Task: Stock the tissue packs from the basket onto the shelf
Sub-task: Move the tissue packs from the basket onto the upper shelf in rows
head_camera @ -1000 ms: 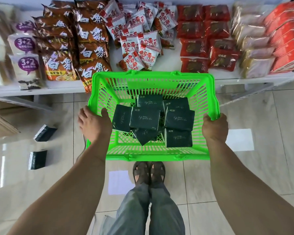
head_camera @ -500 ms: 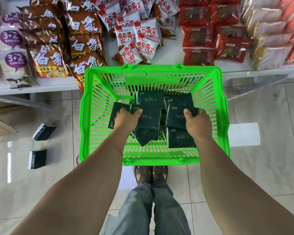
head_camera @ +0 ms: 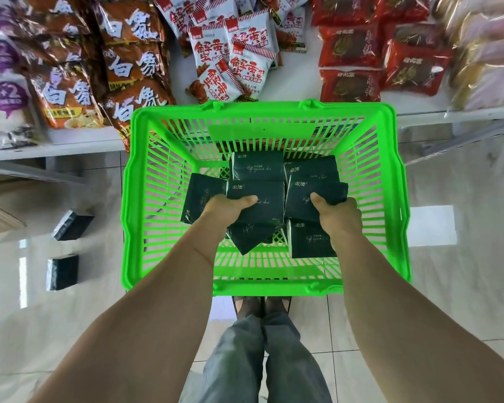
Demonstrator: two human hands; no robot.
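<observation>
Head view, and both your hands are down inside the green basket (head_camera: pixel 402 199). Your left hand (head_camera: pixel 224 212) has its grip closed on a dark tissue pack (head_camera: pixel 256 196), thumb laid across the top face. Your right hand (head_camera: pixel 336 215) is clamped the same way on the neighbouring pack (head_camera: pixel 306 196). Thumb on top, fingers under: that looks like a hold for lifting one pack per hand straight up. The rest of the packs (head_camera: pixel 258 167) lie loose and overlapping on the basket floor, one tipped on its corner below your left wrist. The basket sits just before your feet, its far rim against the edge of the shelf (head_camera: pixel 70 144).

That shelf is busy: brown snack bags (head_camera: pixel 134 65) at left, white-and-red bags (head_camera: pixel 236 59) in the middle, red packets (head_camera: pixel 352 53) at right. The bare white strip between middle and right seems the likeliest landing spot. Two more dark packs (head_camera: pixel 72 225) lie on the floor (head_camera: pixel 463 286) to your left, well apart from the basket. The basket's tall far wall is what you'll need to clear.
</observation>
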